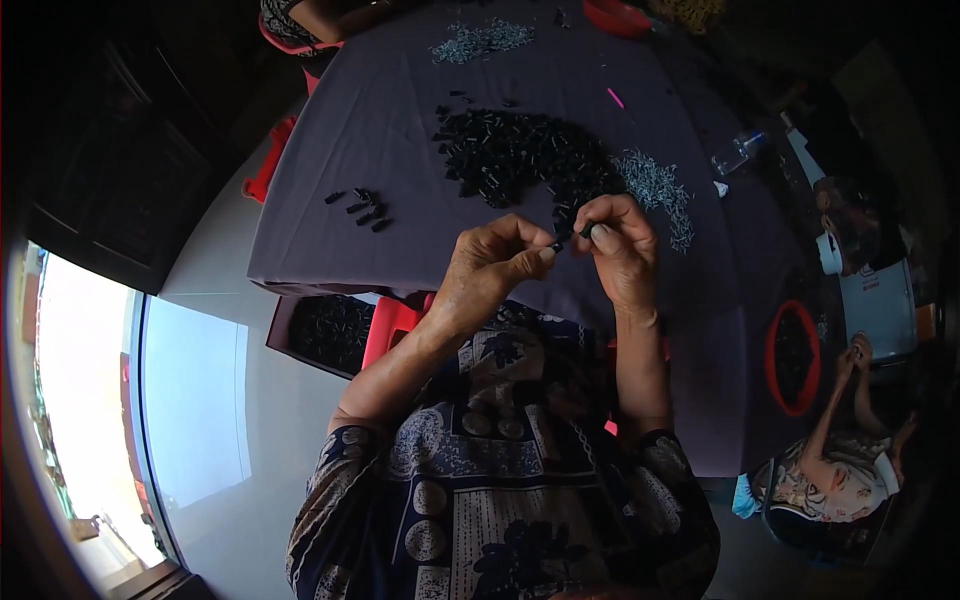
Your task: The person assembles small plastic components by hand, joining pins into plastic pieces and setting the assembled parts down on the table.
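My left hand pinches a small black plastic piece between thumb and fingertip. Close beside it, my right hand grips another small black part, partly covered by the fingers. Whether the two parts touch I cannot make out. Just beyond my hands spreads a large heap of black plastic pieces, some with a pale metal tip. To the right of that heap lies a pile of small silvery screws or pins. Several loose black pieces lie apart at the left.
A dark cloth covers the table. Farther off are another silvery pile, a red bowl and a pink stick. A clear bottle and a red-rimmed basin are at right. Below the left edge sits a box of black pieces. Other people sit nearby.
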`<state>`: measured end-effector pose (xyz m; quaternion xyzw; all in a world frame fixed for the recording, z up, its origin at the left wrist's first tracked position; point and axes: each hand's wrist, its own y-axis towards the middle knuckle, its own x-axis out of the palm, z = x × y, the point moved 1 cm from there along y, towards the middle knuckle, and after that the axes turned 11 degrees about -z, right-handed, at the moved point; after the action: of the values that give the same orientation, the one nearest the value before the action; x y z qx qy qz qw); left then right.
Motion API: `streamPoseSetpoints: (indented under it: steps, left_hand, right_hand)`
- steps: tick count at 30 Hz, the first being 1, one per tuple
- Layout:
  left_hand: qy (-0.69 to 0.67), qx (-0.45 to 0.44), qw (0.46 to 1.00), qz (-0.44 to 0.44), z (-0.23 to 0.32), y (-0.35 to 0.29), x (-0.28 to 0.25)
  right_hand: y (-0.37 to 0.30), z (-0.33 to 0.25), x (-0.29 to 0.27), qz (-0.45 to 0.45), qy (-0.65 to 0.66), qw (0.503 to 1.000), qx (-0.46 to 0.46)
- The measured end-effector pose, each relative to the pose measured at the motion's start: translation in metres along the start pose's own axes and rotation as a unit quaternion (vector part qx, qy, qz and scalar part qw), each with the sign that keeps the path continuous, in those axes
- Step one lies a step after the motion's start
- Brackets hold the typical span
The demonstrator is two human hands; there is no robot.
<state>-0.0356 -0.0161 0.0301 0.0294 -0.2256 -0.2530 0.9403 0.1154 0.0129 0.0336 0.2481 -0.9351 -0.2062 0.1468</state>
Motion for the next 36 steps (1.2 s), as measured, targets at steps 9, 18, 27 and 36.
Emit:
streamPoseSetpoints:
  steps: [9,18,27,36]
  left_hand:
    - [0.008,0.025,0.999,-0.027,-0.006,0.002,0.012]
    - [0.023,0.020,0.999,-0.020,-0.011,-0.004,0.002]
    - [0.043,0.010,0.999,-0.029,-0.020,-0.008,-0.009]
    - [0.043,-0.003,0.998,-0.045,-0.021,-0.011,-0.013]
  right_hand:
    - [-0.008,-0.013,0.004,-0.012,-0.039,0.999,-0.021]
    - [-0.015,-0.002,0.006,0.027,-0.006,1.000,0.003]
    - [-0.020,0.004,0.017,0.010,-0.116,0.993,0.021]
    - [-0.020,0.008,0.018,-0.043,-0.204,0.977,0.035]
